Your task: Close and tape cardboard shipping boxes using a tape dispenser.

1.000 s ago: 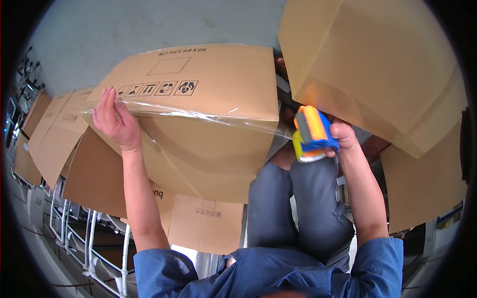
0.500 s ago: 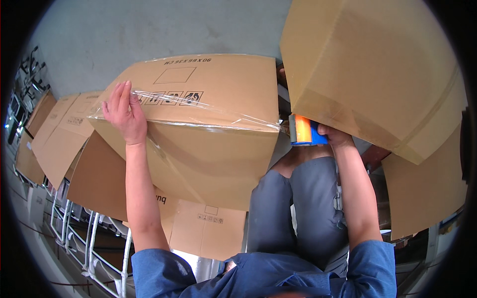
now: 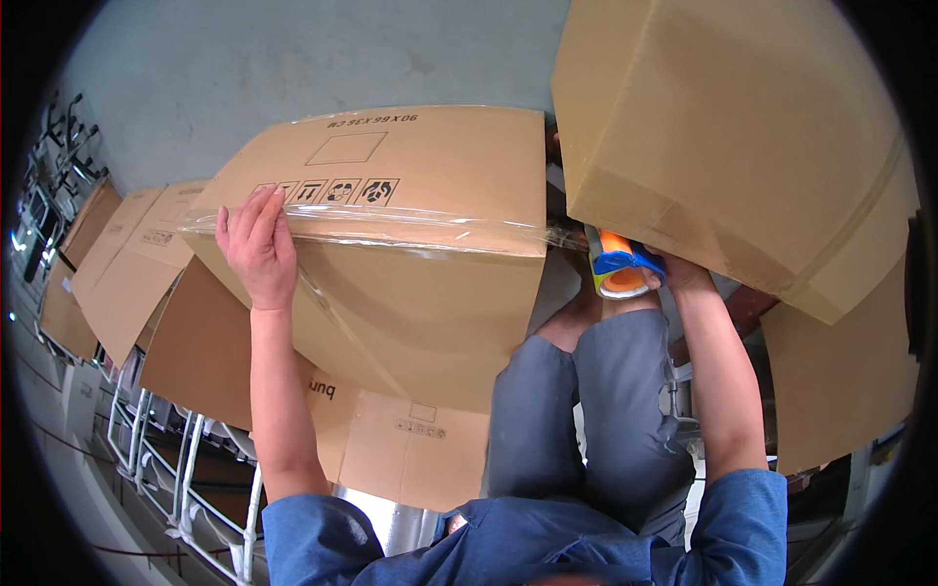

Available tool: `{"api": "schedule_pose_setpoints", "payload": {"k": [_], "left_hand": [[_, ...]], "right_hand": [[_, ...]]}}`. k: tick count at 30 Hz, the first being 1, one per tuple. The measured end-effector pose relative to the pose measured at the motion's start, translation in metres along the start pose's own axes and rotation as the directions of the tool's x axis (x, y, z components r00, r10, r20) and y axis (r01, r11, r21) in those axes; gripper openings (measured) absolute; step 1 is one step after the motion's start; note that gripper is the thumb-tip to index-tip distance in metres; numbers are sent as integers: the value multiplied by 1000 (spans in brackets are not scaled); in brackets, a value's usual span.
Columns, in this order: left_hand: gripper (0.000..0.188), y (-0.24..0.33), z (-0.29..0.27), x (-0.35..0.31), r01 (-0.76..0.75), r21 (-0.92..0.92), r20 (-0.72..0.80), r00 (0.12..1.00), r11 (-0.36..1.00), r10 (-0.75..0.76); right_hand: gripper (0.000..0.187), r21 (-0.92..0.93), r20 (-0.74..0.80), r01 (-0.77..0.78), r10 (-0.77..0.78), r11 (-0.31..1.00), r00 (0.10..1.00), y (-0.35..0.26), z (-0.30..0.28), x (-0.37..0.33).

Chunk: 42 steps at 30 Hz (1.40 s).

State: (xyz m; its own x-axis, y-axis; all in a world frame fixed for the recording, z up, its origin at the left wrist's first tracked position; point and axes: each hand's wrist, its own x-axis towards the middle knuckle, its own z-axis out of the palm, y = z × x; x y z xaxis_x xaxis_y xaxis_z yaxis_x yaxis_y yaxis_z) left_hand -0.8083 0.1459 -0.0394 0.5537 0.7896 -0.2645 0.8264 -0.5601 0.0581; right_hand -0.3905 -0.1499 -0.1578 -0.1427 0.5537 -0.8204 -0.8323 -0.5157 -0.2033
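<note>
A large brown cardboard box [image 3: 410,303] lies in front of me, its top marked with printed handling symbols. Clear packing tape [image 3: 391,225] runs along its near upper edge and reaches past the right corner. At the left end of that edge my left hand [image 3: 262,244] rests on the tape with its fingers extended and nothing grasped. My right hand [image 3: 674,273] grips a blue tape dispenser [image 3: 625,262] with an orange-cored roll, just off the box's right corner. Some fingers of that hand are hidden behind the dispenser.
Another tall cardboard box [image 3: 733,137] stands close on the right, above my right hand. Opened cardboard boxes [image 3: 210,352] are at the left, beside a white metal frame [image 3: 186,469]. A grey floor [image 3: 322,59] extends beyond the boxes.
The dispenser has shifted slightly right and turned, now showing its roll's side. The tape lies flatter along the edge, and my left hand has moved slightly right and down.
</note>
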Motion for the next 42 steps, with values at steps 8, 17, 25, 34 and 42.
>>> {"api": "schedule_pose_setpoints", "payload": {"k": [8, 17, 25, 34, 42], "left_hand": [[25, 12, 6, -8, 27, -112, 32, 999, 993, -24], [26, 21, -15, 12, 383, -523, 390, 902, 762, -186], [68, 178, 4, 7, -189, -422, 279, 903, 887, 326], [43, 218, -13, 35, -412, -309, 378, 773, 857, 509], [26, 223, -25, 34, -399, -306, 528, 684, 864, 503]], "right_hand": [[47, 5, -9, -161, 161, 987, 987, -11, 11, -11], [52, -58, 10, -58, 59, 997, 998, -14, 18, -6], [52, -98, 29, -144, 148, 985, 989, -16, 17, -12], [40, -735, 76, -116, 251, 668, 965, -54, 51, 4], [46, -988, 47, 26, 136, 150, 990, -58, 129, -26]]}}
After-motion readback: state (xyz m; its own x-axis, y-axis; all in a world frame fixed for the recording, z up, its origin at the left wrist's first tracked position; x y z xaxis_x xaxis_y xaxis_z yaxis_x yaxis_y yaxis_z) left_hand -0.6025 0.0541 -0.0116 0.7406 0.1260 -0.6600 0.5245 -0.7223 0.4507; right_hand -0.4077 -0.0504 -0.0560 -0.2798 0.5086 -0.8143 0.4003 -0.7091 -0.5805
